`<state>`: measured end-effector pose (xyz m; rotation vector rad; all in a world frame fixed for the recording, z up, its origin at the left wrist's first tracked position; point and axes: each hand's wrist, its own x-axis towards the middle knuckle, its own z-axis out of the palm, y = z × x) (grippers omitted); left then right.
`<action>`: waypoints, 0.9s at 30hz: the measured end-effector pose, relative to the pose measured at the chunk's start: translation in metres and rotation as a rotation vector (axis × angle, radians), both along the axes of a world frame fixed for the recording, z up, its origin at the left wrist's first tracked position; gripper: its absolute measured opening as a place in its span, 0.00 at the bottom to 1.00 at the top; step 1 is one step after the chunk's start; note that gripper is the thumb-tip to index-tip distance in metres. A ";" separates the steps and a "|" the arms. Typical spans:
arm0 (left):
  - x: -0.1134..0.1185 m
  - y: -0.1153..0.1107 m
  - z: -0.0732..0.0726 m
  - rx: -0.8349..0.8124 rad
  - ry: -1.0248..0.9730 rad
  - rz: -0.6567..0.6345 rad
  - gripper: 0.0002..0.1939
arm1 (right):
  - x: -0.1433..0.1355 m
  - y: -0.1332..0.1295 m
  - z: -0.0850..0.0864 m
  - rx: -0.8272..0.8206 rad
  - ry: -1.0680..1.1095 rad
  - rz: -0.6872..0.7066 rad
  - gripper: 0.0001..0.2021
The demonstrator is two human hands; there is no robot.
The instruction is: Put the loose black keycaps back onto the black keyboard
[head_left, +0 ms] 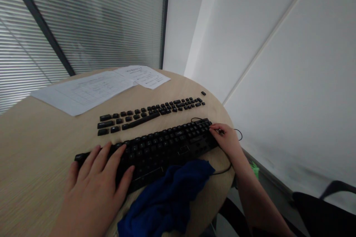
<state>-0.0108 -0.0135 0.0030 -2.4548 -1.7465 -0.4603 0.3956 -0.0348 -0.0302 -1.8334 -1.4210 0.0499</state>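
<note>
One keyboard lies on the table, its long axis running from near left to far right, between two hands. The left hand spreads wide over its near-left end; the right hand is at the far-right end, thumb and fingers narrowly pinched, though whether they hold a key I cannot tell. One blue cloth sits just on the near side. Beyond are rows of loose keys, too crowded to count, one single key apart far right, and at least two paper sheets far left.
</note>
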 end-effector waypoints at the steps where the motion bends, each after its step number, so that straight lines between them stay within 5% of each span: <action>1: 0.001 0.000 0.001 0.001 -0.008 0.002 0.33 | -0.001 0.000 0.001 0.009 -0.006 0.008 0.14; 27: 0.003 -0.002 0.006 -0.013 -0.033 0.005 0.33 | -0.002 -0.001 0.006 -0.026 -0.072 0.026 0.14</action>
